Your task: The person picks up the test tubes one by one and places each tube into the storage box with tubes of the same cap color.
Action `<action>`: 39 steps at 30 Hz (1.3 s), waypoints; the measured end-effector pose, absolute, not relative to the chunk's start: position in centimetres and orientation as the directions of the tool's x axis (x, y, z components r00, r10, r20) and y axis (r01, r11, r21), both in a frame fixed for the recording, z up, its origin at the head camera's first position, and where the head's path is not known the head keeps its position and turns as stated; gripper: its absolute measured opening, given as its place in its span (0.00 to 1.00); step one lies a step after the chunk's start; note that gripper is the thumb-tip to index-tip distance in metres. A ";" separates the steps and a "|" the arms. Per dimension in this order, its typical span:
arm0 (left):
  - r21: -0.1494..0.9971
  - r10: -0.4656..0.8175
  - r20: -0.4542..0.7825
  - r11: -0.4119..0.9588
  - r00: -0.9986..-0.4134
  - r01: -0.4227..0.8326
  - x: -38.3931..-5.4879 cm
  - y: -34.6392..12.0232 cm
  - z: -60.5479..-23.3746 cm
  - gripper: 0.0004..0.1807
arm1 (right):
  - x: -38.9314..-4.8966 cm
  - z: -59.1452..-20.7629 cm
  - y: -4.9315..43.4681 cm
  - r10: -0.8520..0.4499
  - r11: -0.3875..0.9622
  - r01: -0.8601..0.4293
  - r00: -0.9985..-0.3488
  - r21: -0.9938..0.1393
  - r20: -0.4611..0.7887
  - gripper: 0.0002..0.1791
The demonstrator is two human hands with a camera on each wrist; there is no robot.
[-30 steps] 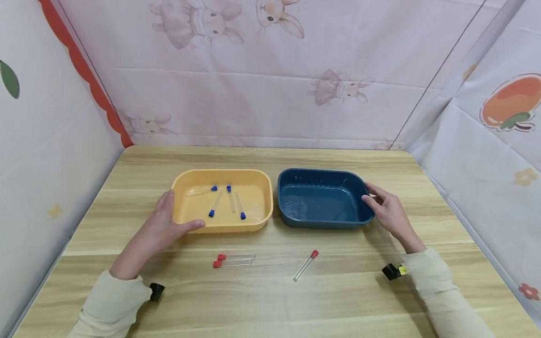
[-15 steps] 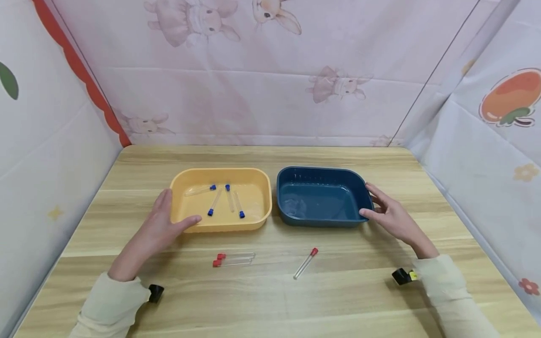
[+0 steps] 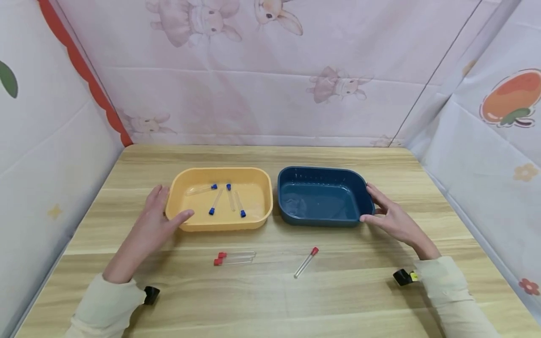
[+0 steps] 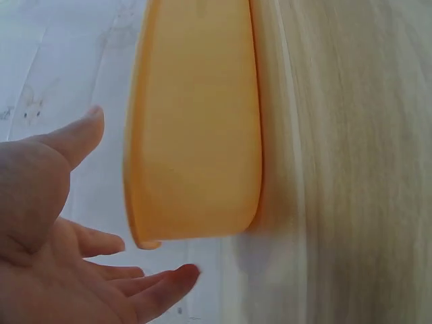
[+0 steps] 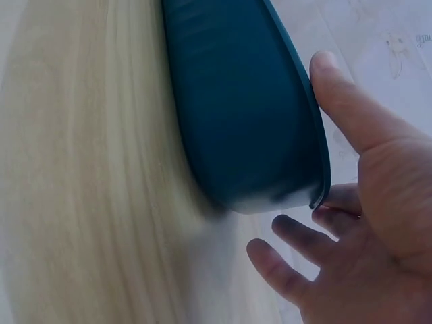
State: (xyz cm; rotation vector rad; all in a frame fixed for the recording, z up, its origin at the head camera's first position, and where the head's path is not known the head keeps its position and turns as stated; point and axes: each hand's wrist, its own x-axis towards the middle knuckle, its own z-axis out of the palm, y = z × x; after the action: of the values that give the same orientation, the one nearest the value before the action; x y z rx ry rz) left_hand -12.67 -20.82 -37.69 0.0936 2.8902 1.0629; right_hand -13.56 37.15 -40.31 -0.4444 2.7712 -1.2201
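On the left of the table, a yellow plastic basin (image 3: pixel 224 225) holds several clear tubes with blue caps (image 3: pixel 212 211). My left hand (image 3: pixel 150 225) is spread beside its left end; in the left wrist view, a gap shows between the fingers (image 4: pixel 165 290) and the basin wall. To the right stands a dark blue basin (image 3: pixel 321 202) with a bare floor. Around its right end is my right hand (image 3: pixel 393 220), the fingers loosely extended and the thumb (image 5: pixel 337 94) right at the rim. Three red-capped tubes lie in front: two side by side (image 3: pixel 234 261), one slanted alone (image 3: pixel 306 263).
The wooden table (image 3: pixel 270 305) runs back to a fabric wall (image 3: pixel 262 108) with rabbit prints. Fabric walls also enclose the left and right sides. A black wrist camera (image 3: pixel 151 295) sits by the left sleeve, another (image 3: pixel 403 277) by the right.
My left hand has drawn back leftward from the yellow basin. The right hand has shifted slightly right and toward me, its thumb lower along the blue basin's rim. The tubes stay put.
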 end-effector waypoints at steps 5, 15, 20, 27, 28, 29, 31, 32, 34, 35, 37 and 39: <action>0.646 0.047 0.079 0.758 -0.996 0.087 -11.7 -20.6 -36.6 0.51 | -13.6 -40.4 37.3 -0.299 0.626 -0.236 -0.953 -0.743 0.050 0.50; 0.630 0.100 0.297 0.727 -0.950 0.274 -8.8 -18.6 -36.0 0.29 | -13.9 -40.4 37.3 -0.305 0.639 -0.235 -0.951 -0.733 0.039 0.50; 0.594 0.214 0.290 0.724 -0.933 0.351 -7.6 -17.2 -36.3 0.23 | -13.9 -40.3 37.4 -0.302 0.643 -0.232 -0.953 -0.730 0.037 0.50; 0.575 0.318 0.130 0.748 -0.939 0.333 -6.2 -15.5 -37.2 0.23 | -13.9 -40.3 37.4 -0.299 0.643 -0.211 -0.954 -0.736 0.012 0.51; 0.571 0.325 0.122 0.750 -0.938 0.334 -6.1 -15.4 -37.4 0.23 | -13.9 -40.3 37.4 -0.299 0.644 -0.208 -0.954 -0.736 0.008 0.51; 0.567 0.332 0.120 0.750 -0.935 0.339 -6.1 -15.2 -37.6 0.22 | -13.9 -40.3 37.4 -0.298 0.645 -0.206 -0.954 -0.736 0.005 0.51; 0.559 0.349 0.127 0.748 -0.928 0.358 -6.1 -14.9 -38.1 0.21 | -13.9 -40.3 37.4 -0.297 0.646 -0.203 -0.955 -0.736 0.003 0.51; 0.557 0.359 0.134 0.744 -0.924 0.370 -6.2 -14.7 -38.3 0.21 | -13.9 -40.3 37.4 -0.297 0.645 -0.203 -0.955 -0.737 0.003 0.51; 0.553 0.373 0.130 0.742 -0.919 0.379 -6.3 -14.5 -38.8 0.20 | -13.9 -40.3 37.4 -0.297 0.642 -0.200 -0.955 -0.740 0.001 0.51; 0.549 0.380 0.125 0.743 -0.916 0.383 -6.4 -14.4 -39.0 0.20 | -13.9 -40.2 37.3 -0.297 0.641 -0.199 -0.955 -0.741 -0.001 0.51; 0.542 0.391 0.105 0.748 -0.914 0.382 -6.5 -14.2 -39.3 0.19 | -13.9 -40.2 37.3 -0.296 0.642 -0.195 -0.955 -0.741 -0.005 0.51; 0.535 0.401 0.083 0.755 -0.912 0.380 -6.6 -14.0 -39.5 0.20 | -13.9 -40.1 37.3 -0.295 0.645 -0.193 -0.955 -0.739 -0.008 0.51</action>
State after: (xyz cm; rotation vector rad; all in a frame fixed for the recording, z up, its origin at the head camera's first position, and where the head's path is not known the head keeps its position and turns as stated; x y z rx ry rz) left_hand -6.59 -13.98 -39.45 0.6478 2.9085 0.8743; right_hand -13.95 37.27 -40.12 -0.4076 2.7323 -1.2051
